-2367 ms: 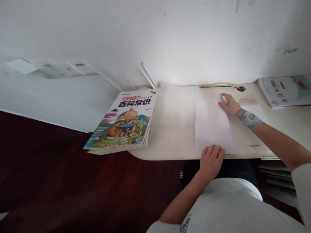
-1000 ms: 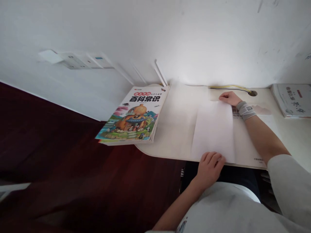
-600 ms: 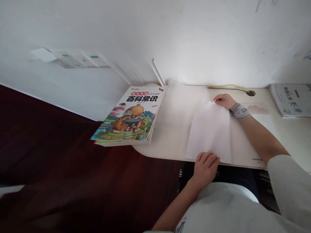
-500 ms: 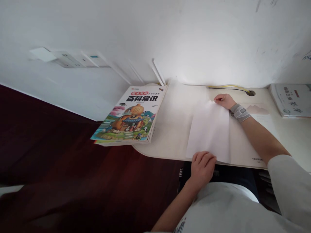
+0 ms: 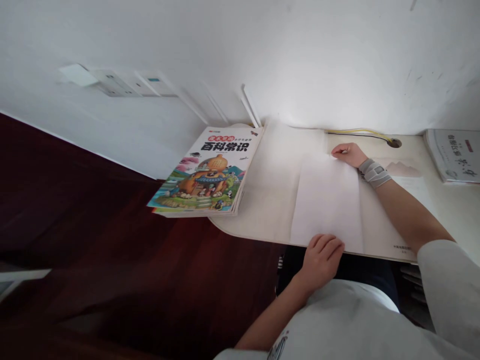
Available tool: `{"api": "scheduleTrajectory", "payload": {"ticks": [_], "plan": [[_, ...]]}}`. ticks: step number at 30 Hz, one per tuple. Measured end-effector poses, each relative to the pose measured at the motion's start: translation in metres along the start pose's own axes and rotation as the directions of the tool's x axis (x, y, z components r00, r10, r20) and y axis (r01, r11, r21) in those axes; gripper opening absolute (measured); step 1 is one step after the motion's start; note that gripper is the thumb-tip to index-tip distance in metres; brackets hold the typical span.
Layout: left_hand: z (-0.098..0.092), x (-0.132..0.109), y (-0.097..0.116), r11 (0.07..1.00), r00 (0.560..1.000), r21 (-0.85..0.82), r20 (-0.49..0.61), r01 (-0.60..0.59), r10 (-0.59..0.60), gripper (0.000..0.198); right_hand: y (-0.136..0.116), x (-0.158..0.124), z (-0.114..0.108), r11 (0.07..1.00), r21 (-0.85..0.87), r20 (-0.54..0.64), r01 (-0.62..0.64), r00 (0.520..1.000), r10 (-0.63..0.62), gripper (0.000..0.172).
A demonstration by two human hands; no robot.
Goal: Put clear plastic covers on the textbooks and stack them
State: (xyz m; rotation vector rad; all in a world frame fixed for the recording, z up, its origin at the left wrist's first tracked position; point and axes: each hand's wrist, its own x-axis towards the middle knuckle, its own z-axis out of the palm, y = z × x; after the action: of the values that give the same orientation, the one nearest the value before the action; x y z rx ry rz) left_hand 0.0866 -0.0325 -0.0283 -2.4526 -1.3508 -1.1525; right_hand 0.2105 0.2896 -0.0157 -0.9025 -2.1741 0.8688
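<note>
Most of the upper view is taken up by a white wall [image 5: 337,60], lower left by a dark red floor [image 5: 123,280]. Between them, a pale tabletop [image 5: 258,210] with a rounded corner is seen. Lower right is filled by the person's white shirt [image 5: 348,320]. A stack of books [image 5: 204,175] is set at the tabletop's left end, partly overhanging the edge; a colourful cover with a gourd-shaped house is shown on top. A printed sheet [image 5: 382,225] with a faint mountain picture is laid right of centre, partly overlapped by the white paper [image 5: 328,200], which is placed in front of the person, near edge by the tabletop's rim. A gray book [image 5: 455,155] is placed far right, cut off by the frame. The paper's near edge is covered by the left hand [image 5: 323,262], fingers bent; thumb hidden, so whether it is gripped can't be told. The paper's far edge is pinched between fingers of the right hand [image 5: 349,154]. A gray wristband [image 5: 376,173] is worn there. A yellow cable [image 5: 360,132] is run along the wall to a hole [image 5: 394,143].
</note>
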Motion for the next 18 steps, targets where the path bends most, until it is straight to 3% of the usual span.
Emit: {"api": "scheduleTrajectory", "payload": {"ticks": [5,10,14,18], "plan": [[0.000,0.000,-0.003,1.000,1.000,-0.019,-0.008,0.011,-0.011,0.015,0.001,0.001,0.004,0.991,-0.135,-0.004,0.024,1.000,-0.025,0.019],[-0.004,-0.007,-0.007,0.997,0.998,0.046,-0.031,0.056,-0.054,0.018,-0.004,0.002,0.008,0.980,-0.195,-0.091,0.039,0.994,-0.058,0.022],[-0.011,-0.009,-0.008,0.992,0.997,0.094,-0.025,0.081,-0.079,0.017,-0.010,0.002,0.014,0.920,-0.389,-0.057,0.048,0.996,-0.076,0.022],[-0.015,-0.009,-0.008,0.986,0.993,0.126,-0.042,0.111,-0.107,0.015,-0.015,0.001,0.017,0.875,-0.476,-0.050,0.087,0.991,-0.126,0.026]]}}
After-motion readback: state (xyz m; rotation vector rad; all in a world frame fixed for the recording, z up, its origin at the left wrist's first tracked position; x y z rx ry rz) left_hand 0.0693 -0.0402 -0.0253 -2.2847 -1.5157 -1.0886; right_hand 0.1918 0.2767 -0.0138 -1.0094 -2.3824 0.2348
